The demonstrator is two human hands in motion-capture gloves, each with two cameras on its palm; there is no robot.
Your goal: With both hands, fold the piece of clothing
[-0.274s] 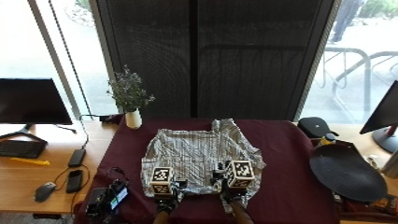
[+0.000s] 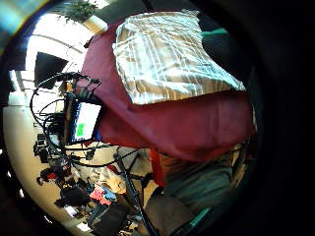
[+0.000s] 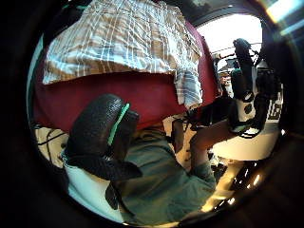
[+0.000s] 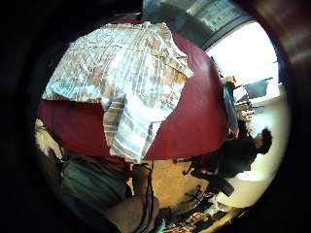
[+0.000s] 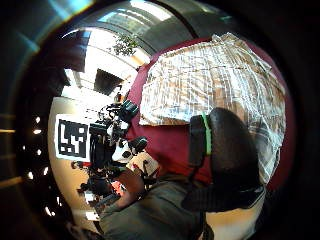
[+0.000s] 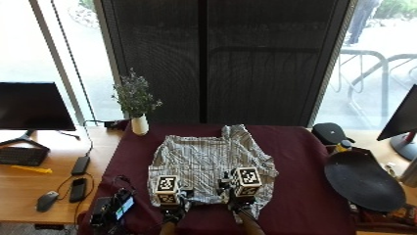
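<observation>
Shirt (image 6: pixel 212 164) flat on maroon tablecloth (image 6: pixel 300 186); near hem overhangs edge.

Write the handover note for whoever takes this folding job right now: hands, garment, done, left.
Left hand: near the table's front edge, off the cloth in its palm views; fingers relaxed, holding nothing.
Right hand: beside it at the near hem; thumb above the cloth, nothing seen gripped.
Striped shirt: spread flat on the maroon tablecloth, one corner hanging over the front edge.
Done: shirt laid out; no fold visible.
Left: grip the near hem with both hands and make every fold.
</observation>
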